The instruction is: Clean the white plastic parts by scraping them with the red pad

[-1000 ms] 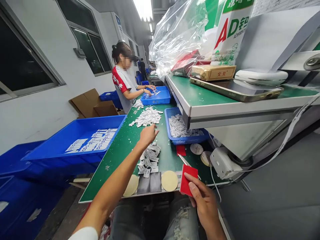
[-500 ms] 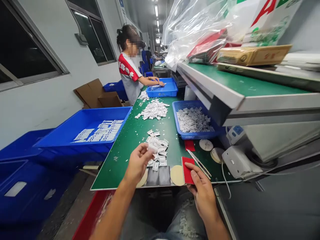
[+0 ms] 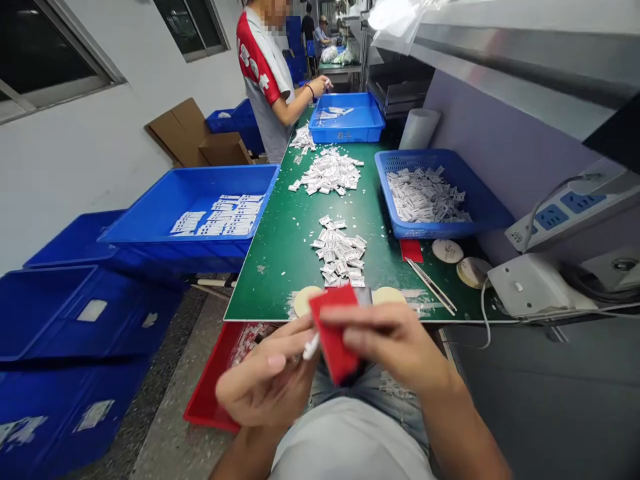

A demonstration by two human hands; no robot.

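Observation:
My right hand [image 3: 405, 340] pinches a flat red pad [image 3: 336, 333] between thumb and fingers, just in front of the table edge. Beside it, my left hand [image 3: 273, 380] holds a small white plastic piece [image 3: 311, 347] at its fingertips, right against or very near the pad's left side; blur hides whether they touch. Beyond both hands lies a pile of similar white pieces [image 3: 343, 250] on the green table [image 3: 270, 267]. Two pale round discs, the left disc [image 3: 306, 301] and the right disc [image 3: 389, 295], sit at the table's front edge, partly covered by my hands.
Tweezers [image 3: 431, 287] lie to the right, near a red square [image 3: 411, 251] and round labelled discs [image 3: 447, 251]. A blue basket [image 3: 430, 230] holds many white pieces. Blue bins [image 3: 190, 240] stand left, a red bin [image 3: 213, 393] below. A co-worker [image 3: 270, 73] stands at a blue tray [image 3: 347, 135].
My hands have come together and drawn back toward my body, bringing the white piece to the red pad. The view has tilted down. The co-worker's hands have lifted above the tray.

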